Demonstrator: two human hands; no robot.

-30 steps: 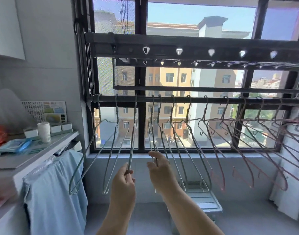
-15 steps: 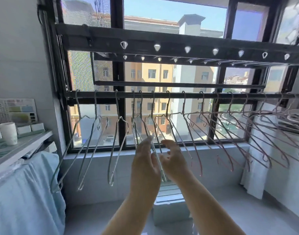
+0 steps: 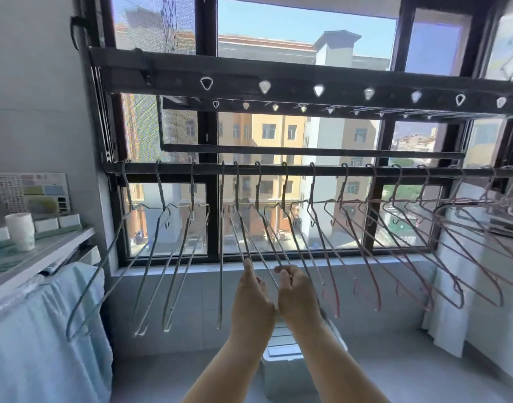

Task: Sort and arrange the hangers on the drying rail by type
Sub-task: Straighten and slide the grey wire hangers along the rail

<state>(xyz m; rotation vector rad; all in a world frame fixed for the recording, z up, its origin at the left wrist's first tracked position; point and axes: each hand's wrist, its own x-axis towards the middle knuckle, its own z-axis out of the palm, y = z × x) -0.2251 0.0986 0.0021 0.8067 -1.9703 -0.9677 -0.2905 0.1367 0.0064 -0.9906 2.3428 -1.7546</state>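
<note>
The grey wire hangers [image 3: 161, 193] are hanging by their hooks on the left and middle of the drying rail [image 3: 322, 171], which is running across in front of the window. I'm counting about eight grey hooks there. The pink hangers [image 3: 336, 308] are taking the right stretch, but they're overlapping too much for a sure count. All of them are hanging crosswise to the rail, long arms slanting down into the room.

Both hands are up under the middle group. The left hand [image 3: 250, 295] is reaching up with straight fingers against one grey wire. Just beside it, the right hand [image 3: 296, 289] is curling its fingers around the lower wire of a neighbouring grey one.

One white cup [image 3: 20, 231] is standing on the tabletop [image 3: 54, 245] at the left, and one pale box [image 3: 281, 370] is sitting on the floor below the hands. I can't see inside either.
</note>
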